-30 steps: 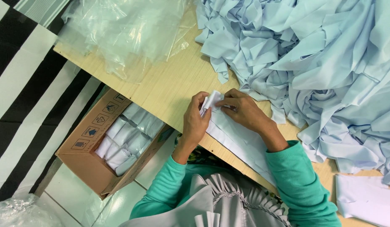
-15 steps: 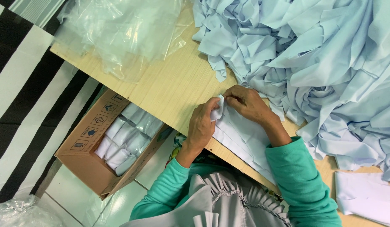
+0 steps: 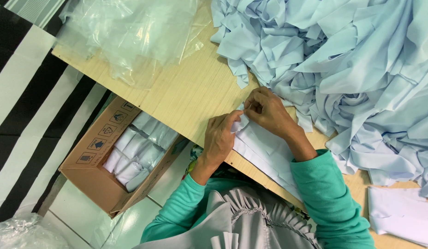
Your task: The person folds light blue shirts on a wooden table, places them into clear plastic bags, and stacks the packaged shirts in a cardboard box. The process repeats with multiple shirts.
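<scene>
Pale wood-grain table (image 3: 186,92) in light tan. Heaped fabric pieces (image 3: 343,60) in soft powder blue. White folded cloth (image 3: 264,145) under the left hand (image 3: 221,138) and right hand (image 3: 269,110). Teal-green sleeves (image 3: 327,193). Grey pleated garment (image 3: 241,221). Brown cardboard box (image 3: 92,177) with dark printed symbols, holding white rolled bundles (image 3: 135,154). Clear, colourless plastic bags (image 3: 126,32). Floor (image 3: 25,106) in broad black and white stripes.

Both hands (image 3: 244,124) pinch white fabric (image 3: 264,147) on the wooden table (image 3: 186,92).
</scene>
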